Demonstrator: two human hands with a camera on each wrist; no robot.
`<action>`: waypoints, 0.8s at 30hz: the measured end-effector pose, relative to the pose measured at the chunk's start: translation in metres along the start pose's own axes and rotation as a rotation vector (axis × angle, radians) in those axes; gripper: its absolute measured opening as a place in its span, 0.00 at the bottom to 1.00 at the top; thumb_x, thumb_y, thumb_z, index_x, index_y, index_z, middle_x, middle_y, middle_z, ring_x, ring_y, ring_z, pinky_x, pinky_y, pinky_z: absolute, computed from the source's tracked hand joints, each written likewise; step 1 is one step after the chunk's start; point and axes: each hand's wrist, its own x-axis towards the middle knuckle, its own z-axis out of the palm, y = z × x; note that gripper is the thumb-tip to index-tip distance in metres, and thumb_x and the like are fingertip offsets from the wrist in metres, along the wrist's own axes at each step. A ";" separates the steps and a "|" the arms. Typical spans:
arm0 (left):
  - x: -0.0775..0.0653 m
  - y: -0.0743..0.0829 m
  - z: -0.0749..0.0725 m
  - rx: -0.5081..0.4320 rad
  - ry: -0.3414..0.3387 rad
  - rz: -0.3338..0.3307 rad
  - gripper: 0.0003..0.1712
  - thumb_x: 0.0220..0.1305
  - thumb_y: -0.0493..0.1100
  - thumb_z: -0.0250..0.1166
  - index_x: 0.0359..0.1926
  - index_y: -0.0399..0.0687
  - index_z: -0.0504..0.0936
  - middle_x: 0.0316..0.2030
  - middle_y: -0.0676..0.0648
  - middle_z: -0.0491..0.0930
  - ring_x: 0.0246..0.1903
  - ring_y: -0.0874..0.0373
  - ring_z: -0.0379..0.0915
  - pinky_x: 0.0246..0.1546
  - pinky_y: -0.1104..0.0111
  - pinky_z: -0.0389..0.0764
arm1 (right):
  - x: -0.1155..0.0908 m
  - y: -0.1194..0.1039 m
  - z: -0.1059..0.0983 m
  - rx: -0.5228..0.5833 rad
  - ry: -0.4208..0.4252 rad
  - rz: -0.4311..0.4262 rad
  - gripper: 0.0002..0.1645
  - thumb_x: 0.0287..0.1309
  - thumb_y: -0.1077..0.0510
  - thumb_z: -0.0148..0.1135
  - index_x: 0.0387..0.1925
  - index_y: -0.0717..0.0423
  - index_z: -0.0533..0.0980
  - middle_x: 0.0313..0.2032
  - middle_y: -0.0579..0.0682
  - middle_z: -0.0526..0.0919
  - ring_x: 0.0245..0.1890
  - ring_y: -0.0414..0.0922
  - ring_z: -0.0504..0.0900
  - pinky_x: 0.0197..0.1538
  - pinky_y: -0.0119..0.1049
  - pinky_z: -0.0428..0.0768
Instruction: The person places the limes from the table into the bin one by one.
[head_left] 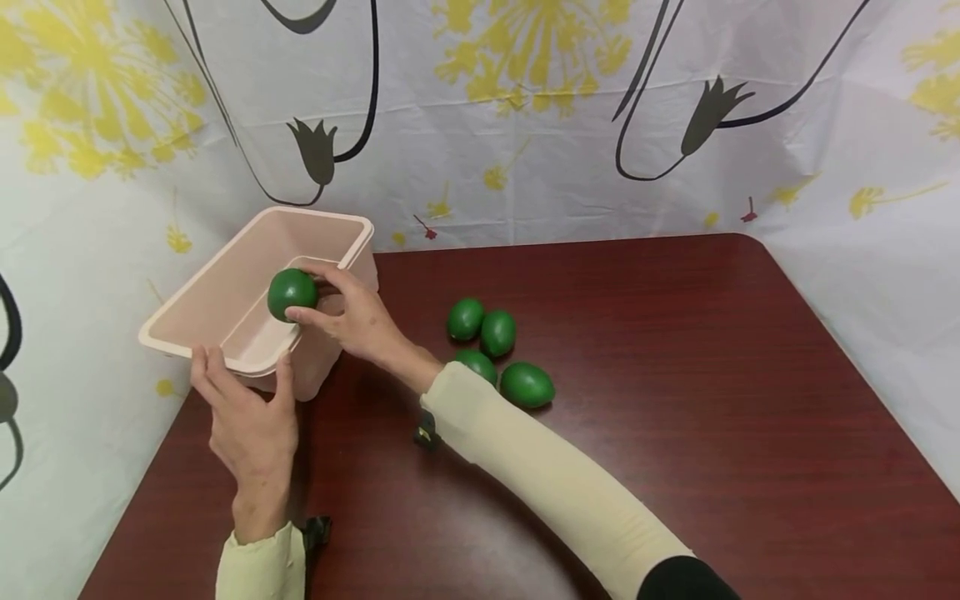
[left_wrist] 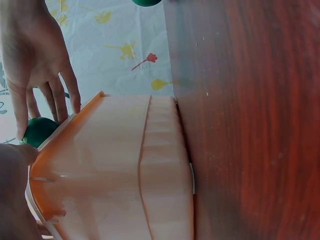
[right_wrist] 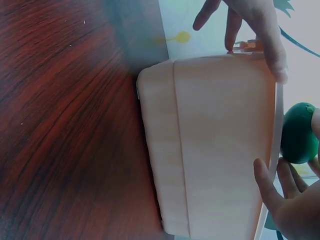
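A pale pink plastic bin [head_left: 322, 358] stands at the table's left side. At its near end my left hand [head_left: 251, 429] holds the rim, the thumb and fingers spread around the corner. My right hand [head_left: 360, 317] pinches a green lime [head_left: 291, 293] between thumb and fingers, over the bin's opening. The right wrist view shows this lime [right_wrist: 299, 134] just past the rim, with my right hand [right_wrist: 297, 210] beside it. Several more limes [head_left: 527, 385] lie in a group on the table, one partly hidden by my right forearm.
The dark red wooden table [head_left: 675, 400] stretches away to the right. A white cloth [head_left: 517, 200] with yellow flowers and dark stems hangs behind the table and along its sides. Small dark devices [head_left: 426, 432] are strapped at both wrists.
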 end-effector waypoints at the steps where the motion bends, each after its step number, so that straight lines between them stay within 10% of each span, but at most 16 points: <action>1: 0.000 0.000 0.000 0.000 0.001 0.001 0.50 0.70 0.72 0.57 0.79 0.46 0.58 0.81 0.48 0.54 0.44 0.27 0.80 0.34 0.35 0.73 | 0.000 0.000 0.000 -0.014 0.002 -0.002 0.39 0.61 0.60 0.74 0.72 0.55 0.70 0.67 0.53 0.77 0.56 0.42 0.86 0.59 0.27 0.81; 24: 0.001 0.000 0.000 0.005 -0.011 -0.018 0.49 0.70 0.71 0.57 0.79 0.48 0.57 0.82 0.50 0.53 0.44 0.26 0.79 0.34 0.35 0.72 | -0.005 0.004 -0.009 -0.078 -0.031 0.074 0.27 0.66 0.60 0.70 0.65 0.56 0.76 0.60 0.54 0.82 0.60 0.46 0.84 0.61 0.30 0.81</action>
